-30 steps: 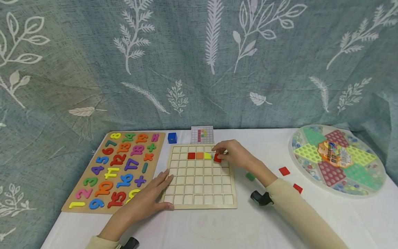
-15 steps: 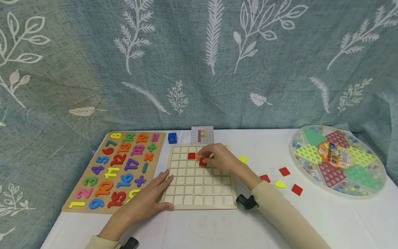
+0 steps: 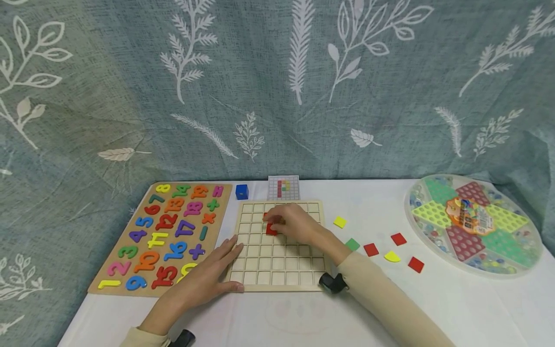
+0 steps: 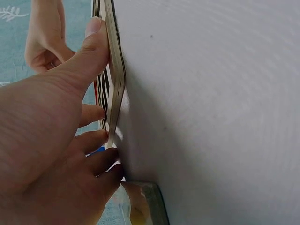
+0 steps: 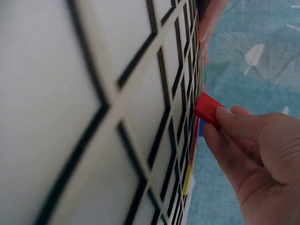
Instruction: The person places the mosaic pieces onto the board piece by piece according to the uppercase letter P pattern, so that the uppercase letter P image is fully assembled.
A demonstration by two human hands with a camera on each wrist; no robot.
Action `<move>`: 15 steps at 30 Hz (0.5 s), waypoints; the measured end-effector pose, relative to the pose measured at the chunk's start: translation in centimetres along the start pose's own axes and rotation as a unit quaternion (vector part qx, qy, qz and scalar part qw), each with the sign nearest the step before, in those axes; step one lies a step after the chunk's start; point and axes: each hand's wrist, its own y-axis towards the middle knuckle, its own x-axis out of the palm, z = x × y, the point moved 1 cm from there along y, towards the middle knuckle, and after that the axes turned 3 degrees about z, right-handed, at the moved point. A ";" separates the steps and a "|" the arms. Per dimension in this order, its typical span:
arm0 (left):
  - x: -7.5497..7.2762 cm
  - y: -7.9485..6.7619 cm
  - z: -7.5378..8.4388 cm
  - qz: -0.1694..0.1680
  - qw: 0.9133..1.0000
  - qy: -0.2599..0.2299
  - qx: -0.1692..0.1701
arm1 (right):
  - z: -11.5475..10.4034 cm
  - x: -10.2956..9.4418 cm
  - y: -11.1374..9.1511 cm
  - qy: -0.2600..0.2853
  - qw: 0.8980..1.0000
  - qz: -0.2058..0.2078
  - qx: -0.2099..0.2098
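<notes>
A wooden grid board (image 3: 284, 265) lies flat on the white table. My right hand (image 3: 292, 222) pinches a red square tile (image 5: 209, 109) between thumb and fingers, over a cell in the board's upper part. Behind the hand, part of another red tile (image 3: 265, 216) shows in a cell one row farther back. In the right wrist view a yellow tile edge (image 5: 188, 182) sits in the grid. My left hand (image 3: 208, 274) rests with extended fingers along the board's left side, its thumb at the near left corner.
Right of the board lie loose red, yellow and green tiles (image 3: 371, 249). A patterned card (image 3: 284, 188) and a blue cube (image 3: 242, 192) stand behind it. To the left is a number puzzle board (image 3: 151, 231), and at far right a round marble game board (image 3: 472, 226).
My right hand has carried the red tile leftward across the board, from right of the yellow piece to just below the red one. The left hand has stayed in place.
</notes>
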 end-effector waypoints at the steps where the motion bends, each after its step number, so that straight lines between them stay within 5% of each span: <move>1: 0.0 0.0 0.0 0.001 1.000 0.000 0.001 | 0.0 0.0 0.2 0.001 1.000 0.001 0.000; 15: -0.2 0.0 -0.2 0.003 1.000 0.005 0.009 | 0.1 0.7 2.0 0.006 0.999 -0.007 0.037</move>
